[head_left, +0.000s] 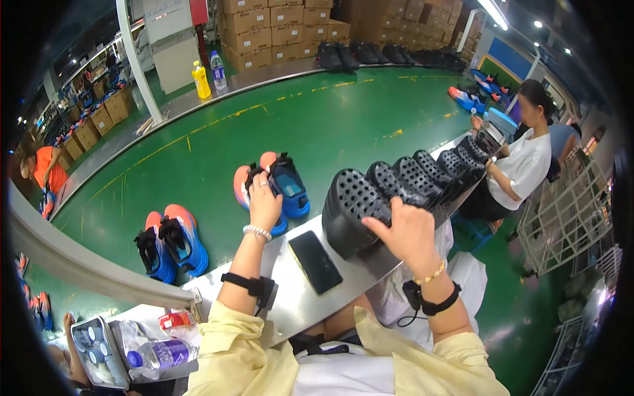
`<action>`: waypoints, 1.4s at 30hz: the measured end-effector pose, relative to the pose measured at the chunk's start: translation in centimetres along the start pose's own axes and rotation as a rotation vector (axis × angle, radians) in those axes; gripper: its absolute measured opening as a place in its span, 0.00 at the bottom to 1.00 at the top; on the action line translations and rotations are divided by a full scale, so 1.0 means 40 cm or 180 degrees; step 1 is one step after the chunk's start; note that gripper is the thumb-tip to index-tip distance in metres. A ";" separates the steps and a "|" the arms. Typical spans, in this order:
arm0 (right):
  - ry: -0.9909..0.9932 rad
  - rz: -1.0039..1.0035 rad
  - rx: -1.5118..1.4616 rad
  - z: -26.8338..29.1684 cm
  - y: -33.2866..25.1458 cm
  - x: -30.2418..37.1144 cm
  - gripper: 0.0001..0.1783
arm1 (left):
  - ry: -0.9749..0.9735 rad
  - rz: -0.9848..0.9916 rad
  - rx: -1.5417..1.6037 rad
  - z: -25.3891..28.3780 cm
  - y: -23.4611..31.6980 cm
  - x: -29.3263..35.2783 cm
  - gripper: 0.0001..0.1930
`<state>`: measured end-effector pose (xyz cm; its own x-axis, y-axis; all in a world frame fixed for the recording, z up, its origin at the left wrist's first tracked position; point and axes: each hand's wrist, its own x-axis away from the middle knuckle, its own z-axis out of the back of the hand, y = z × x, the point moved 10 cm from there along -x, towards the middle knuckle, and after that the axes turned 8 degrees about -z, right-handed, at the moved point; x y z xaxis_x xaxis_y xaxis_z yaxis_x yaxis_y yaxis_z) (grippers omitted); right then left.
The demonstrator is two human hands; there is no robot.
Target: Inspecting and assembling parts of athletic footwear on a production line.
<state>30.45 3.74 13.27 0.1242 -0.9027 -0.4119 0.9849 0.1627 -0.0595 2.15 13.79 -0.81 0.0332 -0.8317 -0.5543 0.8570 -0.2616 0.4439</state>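
- Head view, left hand [266,208]: fingers bent over the dark collar of the left shoe [242,183] of a coral-and-blue pair. Whether the fingers grip the collar or only rest on it cannot be told.
- Head view, right shoe [296,193]: located just to the right of the left hand; toe directed away from the person, blue insole visible through the opening. Both shoes stand on the green surface [198,152].
- Head view, right hand [411,234]: thumb and forefinger spread wide apart, overlapping the near end of a row of black perforated forms [356,198]. Firm contact cannot be confirmed.
- The row begins to the left of the right hand and runs away from it, toward the upper right, along the metal bench [281,310].
- Mobile phone [316,262]: screen dark, flat on the bench, between the two hands and nearer to the person.
- Second pair of shoes [188,247]: same colouring, well to the left of the left hand and slightly nearer to the person.
- Clear bottle with a purple label [170,354] and red packet [177,321]: below and left of the left hand, well apart from it; the bottle lies on its side.
- Co-worker in a white top [533,158]: beyond and right of the right hand, near the far end of the row.
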 end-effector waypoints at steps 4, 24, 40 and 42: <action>0.0078 0.0127 0.0251 0.026 0.003 -0.008 0.34 | -0.0482 0.0002 0.0356 -0.025 -0.031 -0.010 0.38; -0.2821 0.0402 -0.0732 -0.452 -0.504 -0.304 0.32 | 0.0734 0.1211 0.2069 0.067 -0.123 0.281 0.43; -0.0471 0.0510 -0.0676 -0.649 -0.693 -0.258 0.12 | 0.0527 0.1150 0.1669 0.068 -0.130 0.267 0.26; -0.0576 0.0438 -0.0951 -0.666 -0.723 -0.260 0.11 | 0.0477 0.1246 0.1582 0.060 -0.163 0.291 0.25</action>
<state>-2.55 19.02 -4.97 0.2987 -0.9157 -0.2687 0.8821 0.3724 -0.2884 -4.29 4.63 -8.47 0.3970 -0.8436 -0.3616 0.4281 -0.1783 0.8859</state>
